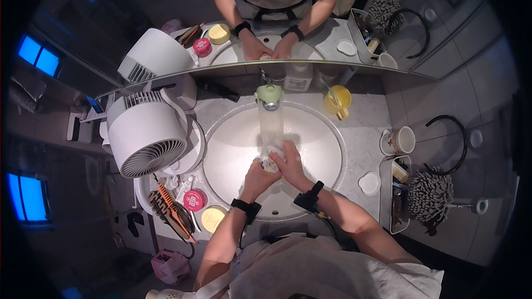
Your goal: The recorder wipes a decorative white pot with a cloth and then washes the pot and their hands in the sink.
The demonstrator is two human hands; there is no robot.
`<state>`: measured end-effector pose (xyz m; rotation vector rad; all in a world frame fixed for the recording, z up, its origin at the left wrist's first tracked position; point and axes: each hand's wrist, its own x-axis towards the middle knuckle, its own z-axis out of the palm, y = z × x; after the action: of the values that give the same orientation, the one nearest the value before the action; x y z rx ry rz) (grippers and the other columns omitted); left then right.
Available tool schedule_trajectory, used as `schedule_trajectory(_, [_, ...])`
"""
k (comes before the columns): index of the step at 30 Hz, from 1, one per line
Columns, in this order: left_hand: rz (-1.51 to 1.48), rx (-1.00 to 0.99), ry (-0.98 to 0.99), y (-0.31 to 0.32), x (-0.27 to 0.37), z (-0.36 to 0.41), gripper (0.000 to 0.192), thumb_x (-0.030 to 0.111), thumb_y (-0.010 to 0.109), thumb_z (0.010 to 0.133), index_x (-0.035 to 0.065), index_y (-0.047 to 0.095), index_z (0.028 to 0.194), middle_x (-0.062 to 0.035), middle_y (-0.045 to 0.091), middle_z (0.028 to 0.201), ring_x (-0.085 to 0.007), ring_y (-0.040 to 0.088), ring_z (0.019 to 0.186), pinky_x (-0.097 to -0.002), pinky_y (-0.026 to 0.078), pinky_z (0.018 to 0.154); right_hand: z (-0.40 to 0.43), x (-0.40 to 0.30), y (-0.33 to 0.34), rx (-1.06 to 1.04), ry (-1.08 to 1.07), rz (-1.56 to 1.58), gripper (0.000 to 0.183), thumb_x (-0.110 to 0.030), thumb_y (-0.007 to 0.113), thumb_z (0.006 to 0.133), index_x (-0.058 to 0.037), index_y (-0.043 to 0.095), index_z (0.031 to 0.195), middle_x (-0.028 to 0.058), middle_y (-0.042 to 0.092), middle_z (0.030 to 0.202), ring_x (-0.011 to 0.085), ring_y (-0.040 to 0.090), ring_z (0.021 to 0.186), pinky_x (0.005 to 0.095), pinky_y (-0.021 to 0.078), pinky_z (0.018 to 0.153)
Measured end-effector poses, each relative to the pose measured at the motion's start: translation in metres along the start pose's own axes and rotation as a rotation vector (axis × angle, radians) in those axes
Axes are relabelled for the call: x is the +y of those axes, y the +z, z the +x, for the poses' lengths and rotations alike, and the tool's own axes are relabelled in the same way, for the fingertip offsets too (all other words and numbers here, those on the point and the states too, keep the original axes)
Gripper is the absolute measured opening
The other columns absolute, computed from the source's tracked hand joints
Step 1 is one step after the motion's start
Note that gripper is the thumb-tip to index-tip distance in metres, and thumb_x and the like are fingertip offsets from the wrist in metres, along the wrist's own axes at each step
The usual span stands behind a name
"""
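Observation:
Over the white oval sink (232, 141), my left hand (258, 180) and my right hand (293, 166) meet around a small white object with a coloured pattern (273, 162), perhaps a cup. My left fingers grip its near side; my right thumb lies across it. Water (271, 126) falls from the faucet with a light green spout cover (269, 92) at the far rim, onto or just beyond the object. Its far edge is blurred by water and partly hidden by my right fingers. Black bands circle both wrists.
A white fan (145, 137) stands on the left, with hairbrushes (172, 211), a pink jar (195, 200) and a yellow round container (214, 219) nearer me. To the right are a yellow mug (337, 101), a white lid-like dish (369, 183), a cup (404, 140) and a bin (399, 211).

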<state>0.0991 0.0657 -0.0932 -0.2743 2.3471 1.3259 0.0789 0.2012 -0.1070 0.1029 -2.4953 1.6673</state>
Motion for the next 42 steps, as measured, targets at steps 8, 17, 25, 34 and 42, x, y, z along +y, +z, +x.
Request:
schedule_trajectory(8, [0.193, 0.142, 0.186, 0.000, -0.007, -0.005, 0.060, 0.034, 0.078, 0.065, 0.0011, 0.055, 0.110, -0.0158, 0.061, 0.103, -0.0289, 0.061, 0.094, -0.0380, 0.049, 0.081, 0.008, 0.020, -0.006, -0.303, 0.183, 0.152, 0.044, -0.015, 0.061, 0.084, 0.0013, 0.051, 0.123, 0.0180, 0.060, 0.112, 0.0290, 0.059, 0.104, 0.0348, 0.0464, 0.088])
schedule_trajectory(17, [0.115, 0.125, 0.207, -0.008, -0.011, -0.009, 0.057, 0.027, 0.080, 0.064, 0.0041, 0.057, 0.111, -0.0131, 0.060, 0.105, -0.0278, 0.060, 0.098, -0.0367, 0.049, 0.084, 0.018, -0.006, -0.026, -0.432, 0.370, 0.268, 0.046, -0.021, 0.073, 0.076, 0.0009, 0.057, 0.114, 0.0157, 0.061, 0.107, 0.0230, 0.059, 0.098, 0.0343, 0.0459, 0.085])
schedule_trajectory(25, [-0.302, -0.004, 0.124, -0.007, -0.006, -0.007, 0.051, 0.024, 0.080, 0.068, 0.0015, 0.057, 0.108, -0.0092, 0.064, 0.097, -0.0185, 0.063, 0.088, -0.0310, 0.050, 0.076, -0.003, 0.036, 0.007, -0.077, 0.205, -0.010, 0.049, -0.027, 0.073, 0.079, 0.0005, 0.051, 0.113, 0.0102, 0.061, 0.094, 0.0172, 0.060, 0.086, 0.0310, 0.0491, 0.076])
schedule_trajectory(34, [-0.222, -0.062, 0.029, 0.002, -0.018, -0.001, 0.059, 0.032, 0.075, 0.076, -0.0049, 0.048, 0.114, -0.0116, 0.062, 0.100, -0.0152, 0.062, 0.088, -0.0280, 0.051, 0.074, -0.006, -0.003, -0.001, -0.268, 0.366, 0.204, 0.047, -0.026, 0.050, 0.093, 0.0021, 0.037, 0.129, 0.0269, 0.045, 0.123, 0.0370, 0.050, 0.114, 0.0404, 0.0403, 0.094])
schedule_trajectory(42, [-0.098, 0.048, 0.036, 0.002, -0.024, 0.000, 0.054, 0.030, 0.073, 0.075, -0.0051, 0.050, 0.109, -0.0163, 0.062, 0.098, -0.0202, 0.061, 0.088, -0.0335, 0.050, 0.075, -0.022, -0.035, -0.012, -0.415, 0.145, 0.003, 0.051, -0.025, 0.043, 0.096, -0.0033, 0.030, 0.141, 0.0264, 0.014, 0.150, 0.0397, 0.030, 0.134, 0.0405, 0.0332, 0.104])
